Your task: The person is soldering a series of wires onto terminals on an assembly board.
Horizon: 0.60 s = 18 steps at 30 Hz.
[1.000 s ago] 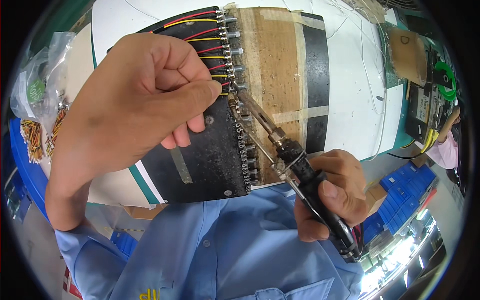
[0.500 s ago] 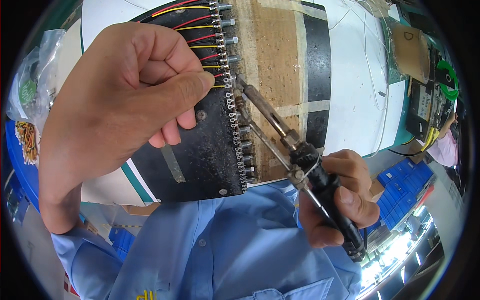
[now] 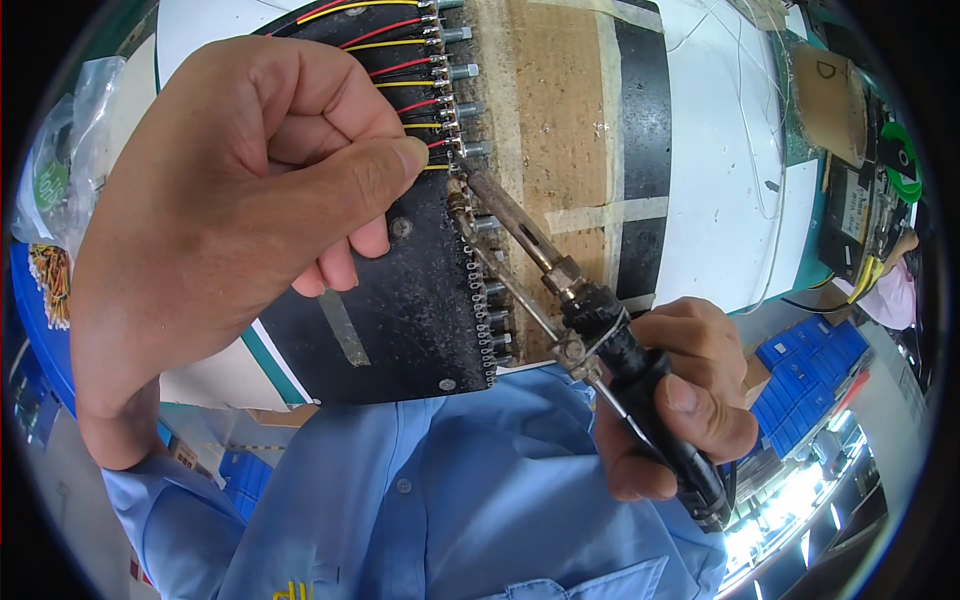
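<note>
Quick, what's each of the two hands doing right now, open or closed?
Left hand: closed, pinching thin red and yellow wires.
Right hand: closed around a black-handled soldering iron.

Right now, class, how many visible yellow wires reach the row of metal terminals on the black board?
5, top to bottom: first wire, second wire, third wire, fourth wire, and fifth wire beside the left hand, which may hide others.

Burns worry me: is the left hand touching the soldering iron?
Apart: the head view shows wires in the gap between left hand and soldering iron.
</note>
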Tool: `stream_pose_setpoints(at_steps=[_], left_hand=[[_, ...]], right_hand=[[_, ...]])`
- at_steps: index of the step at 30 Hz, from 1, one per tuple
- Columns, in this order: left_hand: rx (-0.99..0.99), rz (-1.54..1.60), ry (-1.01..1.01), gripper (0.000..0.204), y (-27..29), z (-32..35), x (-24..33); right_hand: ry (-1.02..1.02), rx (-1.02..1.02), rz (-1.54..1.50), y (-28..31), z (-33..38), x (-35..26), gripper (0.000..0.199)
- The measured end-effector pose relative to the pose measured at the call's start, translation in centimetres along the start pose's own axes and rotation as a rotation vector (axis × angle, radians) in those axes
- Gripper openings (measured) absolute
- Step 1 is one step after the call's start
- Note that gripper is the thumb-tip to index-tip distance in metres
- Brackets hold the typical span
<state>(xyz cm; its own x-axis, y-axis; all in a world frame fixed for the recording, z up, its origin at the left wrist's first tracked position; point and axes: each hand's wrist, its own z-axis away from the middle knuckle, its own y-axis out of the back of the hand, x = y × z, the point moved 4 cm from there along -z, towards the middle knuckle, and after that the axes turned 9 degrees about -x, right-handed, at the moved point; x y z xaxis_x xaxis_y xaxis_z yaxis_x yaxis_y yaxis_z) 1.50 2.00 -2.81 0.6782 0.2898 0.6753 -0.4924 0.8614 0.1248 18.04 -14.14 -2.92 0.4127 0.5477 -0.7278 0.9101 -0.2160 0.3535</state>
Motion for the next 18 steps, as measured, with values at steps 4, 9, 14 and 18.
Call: stream_pose_setpoints(at_steps=[4,9,14,18], left_hand=[[0.006,0.01,-0.037,0.016,0.02,0.13,-0.02],[0.026,-0.018,-0.034,0.016,-0.15,0.05,-0.21],[0.048,0.069,-0.027,0.016,-0.28,-0.15,-0.28],[0.049,-0.026,0.027,0.016,-0.16,0.03,-0.3]], right_hand=[[0.001,-0.009,-0.006,0.02,0.02,0.07,0.052],[0.016,-0.015,-0.007,0.18,0.0,0.16,0.054],[0.003,-0.018,-0.003,0.19,-0.04,0.12,0.055],[-0.017,-0.013,-0.007,0.26,0.0,0.11,0.054]])
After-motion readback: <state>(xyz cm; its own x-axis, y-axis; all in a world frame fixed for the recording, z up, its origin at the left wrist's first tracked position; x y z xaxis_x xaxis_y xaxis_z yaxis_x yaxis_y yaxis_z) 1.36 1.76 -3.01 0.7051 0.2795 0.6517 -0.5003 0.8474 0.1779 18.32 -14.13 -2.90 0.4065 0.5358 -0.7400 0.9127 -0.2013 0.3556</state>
